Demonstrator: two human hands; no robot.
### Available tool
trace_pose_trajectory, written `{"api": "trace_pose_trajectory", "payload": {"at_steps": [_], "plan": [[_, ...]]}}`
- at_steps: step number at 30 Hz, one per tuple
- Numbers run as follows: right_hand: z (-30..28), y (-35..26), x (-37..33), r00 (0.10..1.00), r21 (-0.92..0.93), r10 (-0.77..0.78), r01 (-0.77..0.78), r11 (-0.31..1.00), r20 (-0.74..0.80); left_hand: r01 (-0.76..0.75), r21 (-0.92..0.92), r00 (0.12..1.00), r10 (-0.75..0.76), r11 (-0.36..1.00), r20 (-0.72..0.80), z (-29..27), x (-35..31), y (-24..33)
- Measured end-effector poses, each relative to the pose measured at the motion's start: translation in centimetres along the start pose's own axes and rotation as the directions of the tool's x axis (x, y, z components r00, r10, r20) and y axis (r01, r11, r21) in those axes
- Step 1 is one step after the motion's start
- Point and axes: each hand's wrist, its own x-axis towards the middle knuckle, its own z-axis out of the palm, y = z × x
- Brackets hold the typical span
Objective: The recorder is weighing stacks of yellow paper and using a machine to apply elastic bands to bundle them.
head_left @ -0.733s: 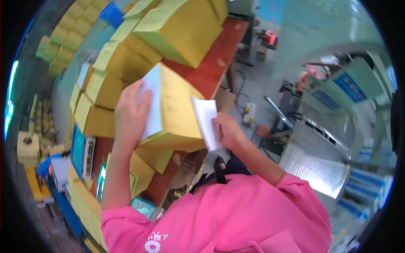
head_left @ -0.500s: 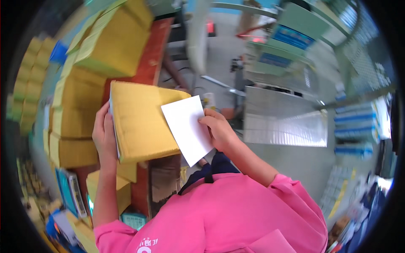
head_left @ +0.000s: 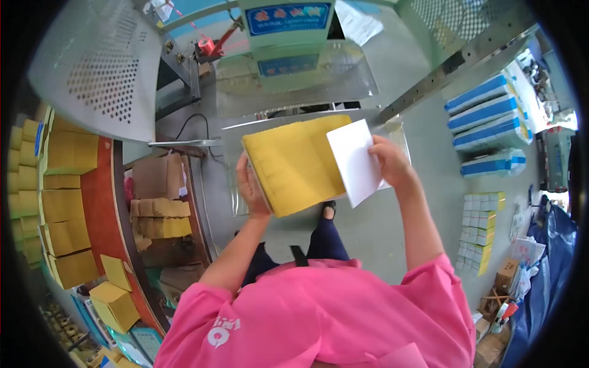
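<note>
My left hand [head_left: 250, 191] is closed round the left edge of a thick yellow paper-covered block [head_left: 297, 165], which I hold up in front of me. Its fingers are partly hidden by the block. In my right hand [head_left: 392, 162], a stiff white sheet [head_left: 354, 161] is pinched along its right edge. The sheet is tilted and overlaps the block's right end. Beneath both lies a metal-topped machine bed [head_left: 231, 156], lower than my hands.
A pale green machine [head_left: 288, 43] with a clear shelf stands ahead, flanked by perforated panels [head_left: 107, 80]. Yellow blocks [head_left: 64, 211] line a red table [head_left: 104, 190] at left. Blue-and-white packs [head_left: 488, 126] and small white bundles [head_left: 478, 230] lie on the right.
My view has turned right, away from the red table toward the machine. The yellow block and white sheet have come along in my hands, now over the machine bed.
</note>
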Motion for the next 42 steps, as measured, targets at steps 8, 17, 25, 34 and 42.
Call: {"api": "trace_pose_trajectory", "payload": {"at_steps": [8,17,25,34,42], "plan": [[-12.0,-0.4,6.3,0.941,0.237,0.188,-0.257,0.937,0.28,0.174,0.015,0.984,-0.174,0.985,-0.03,-1.1,-2.2,-10.7],[-12.2,3.9,9.7,0.956,0.059,0.281,-0.286,0.956,0.088,0.398,0.22,0.904,-0.421,0.891,0.069,0.8,-0.4,-2.1],[-8.1,5.6,8.3,0.932,-0.539,-0.302,0.153,0.828,-0.199,0.54,-0.179,0.84,-0.539,0.823,0.06,3.6,-1.3,0.3],[-9.0,3.6,8.0,0.98,-0.313,-0.199,0.192,0.93,0.01,0.551,-0.089,0.834,-0.544,0.83,0.092,2.0,-1.0,-0.6],[-8.8,0.4,5.6,0.991,-0.228,0.05,-0.021,0.973,0.122,0.564,-0.071,0.824,-0.555,0.823,0.109,1.6,-0.5,-0.4]]}}
